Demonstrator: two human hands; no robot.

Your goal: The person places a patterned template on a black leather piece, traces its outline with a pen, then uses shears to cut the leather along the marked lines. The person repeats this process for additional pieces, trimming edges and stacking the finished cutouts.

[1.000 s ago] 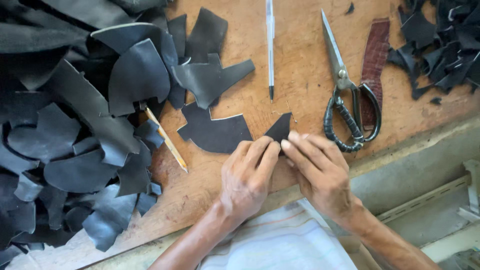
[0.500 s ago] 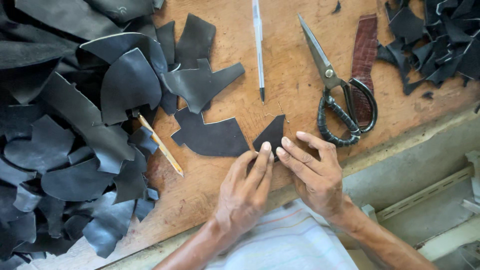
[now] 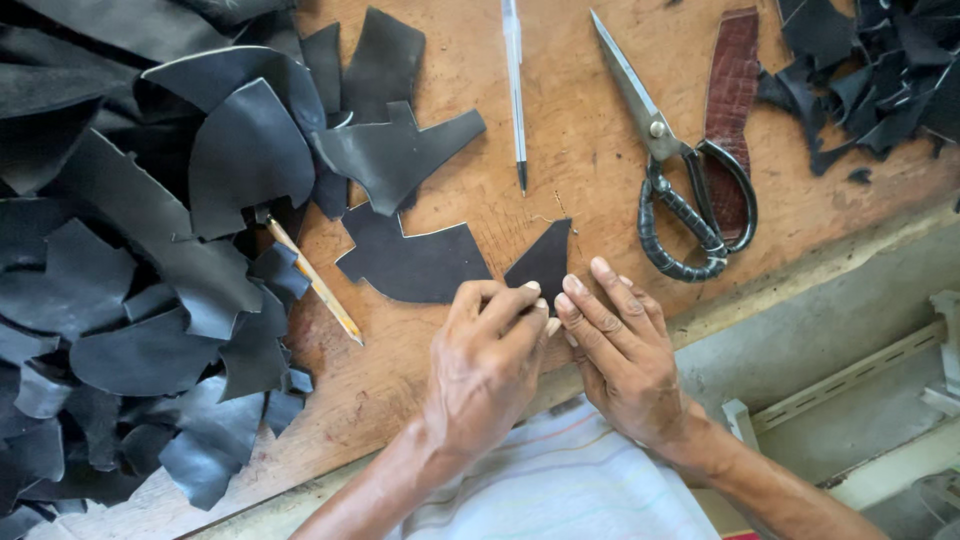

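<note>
My left hand (image 3: pixel 487 352) and my right hand (image 3: pixel 622 352) rest side by side on the wooden table (image 3: pixel 570 150), their fingertips pressing on the near end of a small dark leather piece (image 3: pixel 543 260) that points away from me. Just left of it lies a larger dark brown cut leather piece (image 3: pixel 410 262). The part of the small piece under my fingers is hidden.
A big heap of black leather scraps (image 3: pixel 130 250) fills the left side. A pencil (image 3: pixel 313 280) lies by it. A pen (image 3: pixel 515 80), large scissors (image 3: pixel 672 170) and a brown textured strap (image 3: pixel 731 100) lie farther back; more black scraps (image 3: pixel 870 70) are at far right.
Both hands have stayed on the small leather piece with only slight finger shifts. The view has drifted a little.
</note>
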